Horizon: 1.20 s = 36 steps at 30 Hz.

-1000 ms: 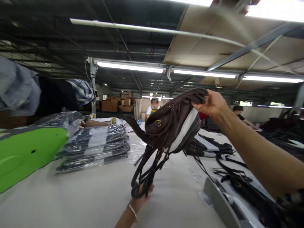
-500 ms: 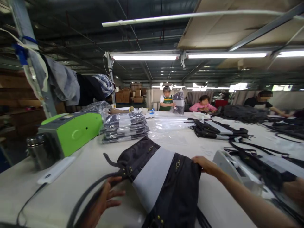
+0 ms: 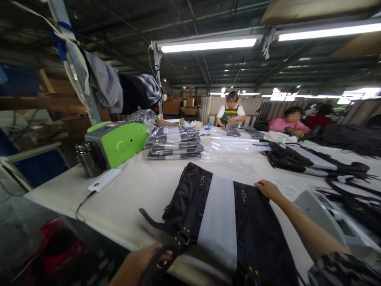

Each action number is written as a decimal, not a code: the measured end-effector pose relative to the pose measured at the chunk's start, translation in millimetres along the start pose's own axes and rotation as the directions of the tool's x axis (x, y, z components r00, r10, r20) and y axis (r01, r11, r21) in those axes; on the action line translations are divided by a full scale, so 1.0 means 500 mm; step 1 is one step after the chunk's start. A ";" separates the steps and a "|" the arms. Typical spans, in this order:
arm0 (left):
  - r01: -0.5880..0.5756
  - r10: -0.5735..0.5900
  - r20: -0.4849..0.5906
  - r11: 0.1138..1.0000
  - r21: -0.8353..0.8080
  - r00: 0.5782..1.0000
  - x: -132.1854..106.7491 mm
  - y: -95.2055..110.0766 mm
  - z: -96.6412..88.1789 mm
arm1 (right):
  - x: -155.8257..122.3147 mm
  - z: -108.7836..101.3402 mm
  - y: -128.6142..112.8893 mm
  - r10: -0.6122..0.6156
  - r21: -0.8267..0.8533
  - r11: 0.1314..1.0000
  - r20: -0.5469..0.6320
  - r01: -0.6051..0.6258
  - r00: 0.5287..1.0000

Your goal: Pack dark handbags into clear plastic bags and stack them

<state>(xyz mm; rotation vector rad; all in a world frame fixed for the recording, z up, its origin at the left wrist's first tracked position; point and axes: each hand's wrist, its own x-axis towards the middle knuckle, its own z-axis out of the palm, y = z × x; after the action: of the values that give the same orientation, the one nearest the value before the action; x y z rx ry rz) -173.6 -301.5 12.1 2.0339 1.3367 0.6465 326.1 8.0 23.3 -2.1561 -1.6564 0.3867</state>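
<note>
A black bag [image 3: 256, 230] with brass buckles and a pale grey band [image 3: 218, 218] round its middle lies in front of me on the white table. My right hand [image 3: 268, 190] pinches its far right edge. Low at the left, my left hand [image 3: 145, 260] is closed round the bag's dark strap [image 3: 162, 254], close to the buckle at the bag's left side. The strap's loose end [image 3: 150, 218] sticks out over the tabletop. The bag's near end runs out of the frame.
Beyond the bag sits a stack of plastic-wrapped bags [image 3: 175, 145]. On the left are a green machine [image 3: 123, 143], a steel flask [image 3: 88, 159] and a white corded device [image 3: 104, 180]. A grey dispenser [image 3: 315, 214] and more black bags [image 3: 312, 159] are at right. Co-workers sit across the table.
My left hand, open beside the strap before, is now closed round it. The bag lies turned a little and my view has swung left. A co-worker's raised wrapped bag is now down on the table.
</note>
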 end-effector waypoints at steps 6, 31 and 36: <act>0.315 -0.299 -0.452 0.948 -0.042 0.840 0.074 0.067 -0.139 | -0.025 0.009 0.037 0.106 -0.065 0.993 0.062 -0.102 0.992; 0.343 -0.140 -0.368 0.744 0.573 0.919 0.406 0.021 -0.099 | -0.055 0.063 -0.027 -0.052 -0.236 0.971 -0.317 -0.026 0.947; -0.034 0.318 -0.331 0.765 0.643 0.889 0.607 0.088 -0.080 | -0.054 0.087 -0.107 -0.429 -0.425 0.865 -0.348 0.267 0.834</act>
<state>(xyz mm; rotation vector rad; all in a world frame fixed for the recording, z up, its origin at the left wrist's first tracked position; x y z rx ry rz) -61.1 -24.7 91.6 2.6954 1.8021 0.8506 253.9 0.2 9.2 -1.9017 -1.9005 -0.5165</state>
